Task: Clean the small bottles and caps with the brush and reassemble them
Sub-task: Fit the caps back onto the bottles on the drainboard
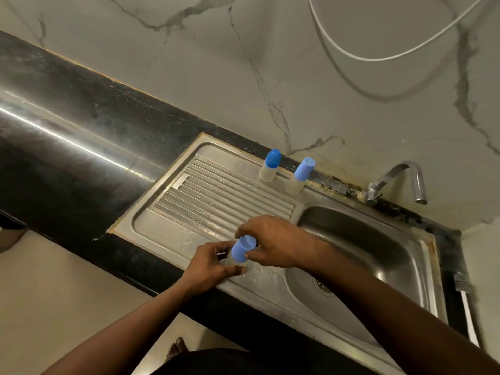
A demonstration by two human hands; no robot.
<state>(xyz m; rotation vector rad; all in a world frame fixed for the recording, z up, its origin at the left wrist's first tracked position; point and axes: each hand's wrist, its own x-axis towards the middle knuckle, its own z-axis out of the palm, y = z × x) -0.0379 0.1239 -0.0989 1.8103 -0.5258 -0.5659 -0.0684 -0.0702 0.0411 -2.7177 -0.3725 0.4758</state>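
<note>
Just left of the sink basin (365, 239), the left hand (208, 263) holds a clear bottle (238, 265); the right hand (276, 242) pinches its blue cap (242, 249).

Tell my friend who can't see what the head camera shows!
A left hand and right hand hold a small clear bottle with a blue cap over a steel draining board. Two more blue-capped bottles stand at its back edge, left of the tap.

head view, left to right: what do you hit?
Order: counter → left hand → held bottle → round-capped bottle → flat-capped bottle → tap. The right hand overlaps the bottles, so it is skipped.
</note>
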